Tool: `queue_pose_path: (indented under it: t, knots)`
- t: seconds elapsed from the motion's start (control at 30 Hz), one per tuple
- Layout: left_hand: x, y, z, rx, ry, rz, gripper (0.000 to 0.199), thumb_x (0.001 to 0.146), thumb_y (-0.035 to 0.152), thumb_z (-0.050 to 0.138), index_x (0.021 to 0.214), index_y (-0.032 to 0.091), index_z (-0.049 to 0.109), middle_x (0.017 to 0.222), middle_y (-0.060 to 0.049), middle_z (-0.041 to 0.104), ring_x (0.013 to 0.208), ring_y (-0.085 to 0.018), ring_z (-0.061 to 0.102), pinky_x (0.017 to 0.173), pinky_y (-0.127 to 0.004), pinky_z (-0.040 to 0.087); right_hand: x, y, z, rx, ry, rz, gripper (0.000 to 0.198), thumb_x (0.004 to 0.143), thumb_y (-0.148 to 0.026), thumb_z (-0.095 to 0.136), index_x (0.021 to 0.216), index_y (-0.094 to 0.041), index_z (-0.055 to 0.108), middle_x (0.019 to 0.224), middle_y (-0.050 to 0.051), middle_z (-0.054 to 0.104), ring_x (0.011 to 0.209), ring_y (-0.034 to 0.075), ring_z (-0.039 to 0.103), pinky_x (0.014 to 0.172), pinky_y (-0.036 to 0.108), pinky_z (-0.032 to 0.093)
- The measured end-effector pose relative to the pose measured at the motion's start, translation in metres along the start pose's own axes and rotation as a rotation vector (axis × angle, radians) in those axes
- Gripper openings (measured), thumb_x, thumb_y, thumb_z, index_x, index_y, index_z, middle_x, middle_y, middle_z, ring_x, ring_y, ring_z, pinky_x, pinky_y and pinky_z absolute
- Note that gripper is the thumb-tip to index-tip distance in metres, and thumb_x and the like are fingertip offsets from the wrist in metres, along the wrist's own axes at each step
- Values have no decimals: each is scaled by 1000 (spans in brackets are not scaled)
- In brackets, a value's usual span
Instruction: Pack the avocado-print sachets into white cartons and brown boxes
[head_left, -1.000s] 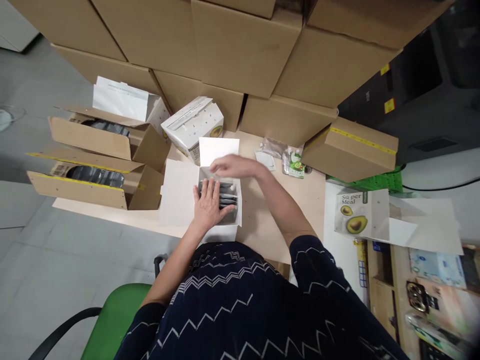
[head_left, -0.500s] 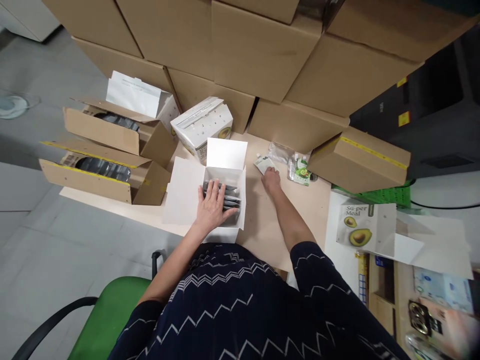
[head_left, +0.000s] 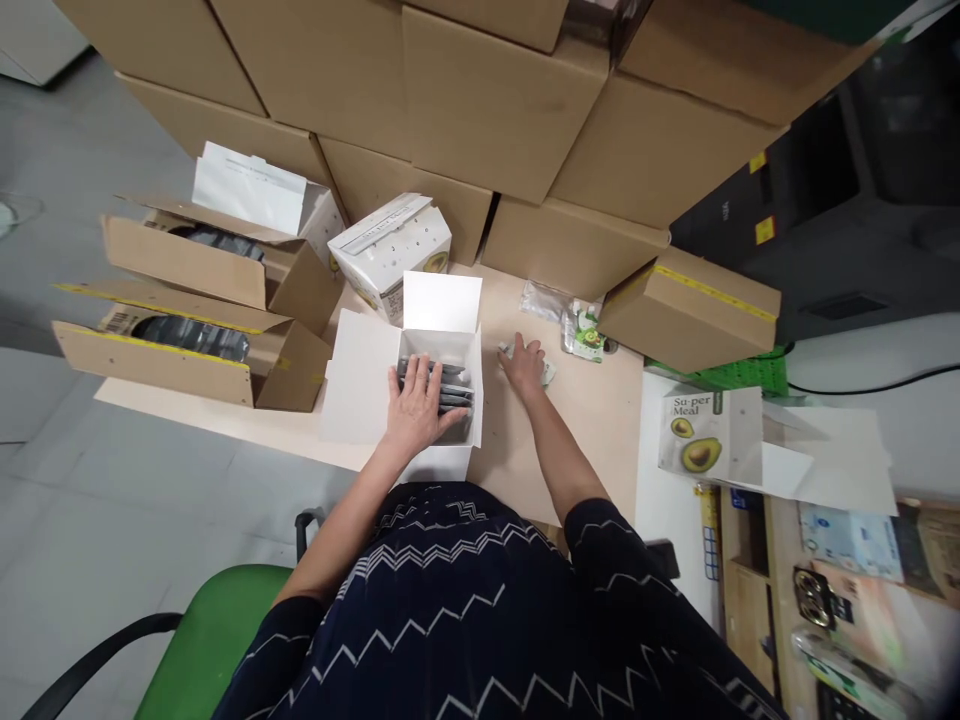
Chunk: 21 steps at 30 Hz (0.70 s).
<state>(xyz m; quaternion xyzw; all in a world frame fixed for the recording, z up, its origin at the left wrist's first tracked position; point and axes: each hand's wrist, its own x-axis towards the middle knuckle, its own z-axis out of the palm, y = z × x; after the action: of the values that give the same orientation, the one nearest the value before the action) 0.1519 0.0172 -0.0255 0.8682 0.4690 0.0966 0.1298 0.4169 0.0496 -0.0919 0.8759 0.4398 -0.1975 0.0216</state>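
An open white carton (head_left: 441,458) stands before me with its flaps spread. Inside it several flat silvery pouches (head_left: 454,396) stand on edge in a row. My left hand (head_left: 415,408) lies over the carton's left side, fingers stretched out on top of the pouches. To the right of the carton, my right hand (head_left: 525,368) arches over a small spout pouch (head_left: 550,373) on the table, its fingers curled around it. The hand covers most of that pouch, and only its ends show.
Brown cartons (head_left: 180,365) holding dark pouches stand at left. Behind are a closed white box (head_left: 394,245) and a wall of cardboard boxes (head_left: 480,100). Near the back right lie a green-and-white pouch (head_left: 586,335) and clear plastic (head_left: 541,300). A "Su-per Meal" box (head_left: 709,435) sits at right.
My right hand has shifted further over the spout pouch and now covers most of it. My left hand stays on the pouches in the carton. The view has turned slightly.
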Motion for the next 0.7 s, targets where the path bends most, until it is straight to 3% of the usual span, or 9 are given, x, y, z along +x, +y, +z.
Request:
queue_pose_path:
  t: [0.13,0.27,0.37,0.47,0.53,0.63,0.7]
  knots:
    - [-1,1,-1,29,-9,-5,89,89,69,51,155,12,32,163,-24,27,154,-40,19,122,-67,2,11,-19,4,-31,-68,-84,40,101,-28,38,135,-15,55,139,21,43,119,30,52,97,37,42]
    - [-3,2,-2,36,-3,-8,88,90,68,51,154,10,34,163,-24,27,153,-41,20,122,-66,6,3,-22,3,-114,-77,-194,41,95,-8,36,130,-4,58,134,25,49,109,27,59,90,33,46]
    - [-3,1,-2,29,0,-8,87,90,66,51,154,9,34,163,-24,28,153,-40,20,123,-64,9,-7,-13,-12,-123,-10,-202,39,93,-4,37,123,-4,62,127,24,56,105,26,62,88,31,47]
    - [-2,0,-1,23,11,-11,84,91,65,51,153,9,36,162,-23,30,153,-40,22,123,-61,12,-16,6,-46,-69,113,-165,37,93,-10,39,119,-5,65,121,23,62,104,26,63,92,33,48]
    - [-2,0,0,23,20,-13,83,92,64,50,152,9,37,162,-24,31,152,-41,24,123,-61,14,-24,21,-78,66,266,-188,34,89,-13,46,114,-9,69,114,18,67,102,25,64,95,35,49]
    - [-1,0,0,29,21,-7,82,93,63,49,151,6,38,161,-25,31,151,-41,25,123,-61,16,-49,32,-134,405,514,-325,28,85,-20,54,107,-17,71,102,9,71,90,21,67,87,36,54]
    - [-1,1,0,35,18,-6,81,93,62,49,151,6,39,161,-25,31,151,-41,25,123,-61,17,-72,27,-169,616,587,-482,25,86,-25,57,107,-21,71,103,6,70,86,19,67,81,35,57]
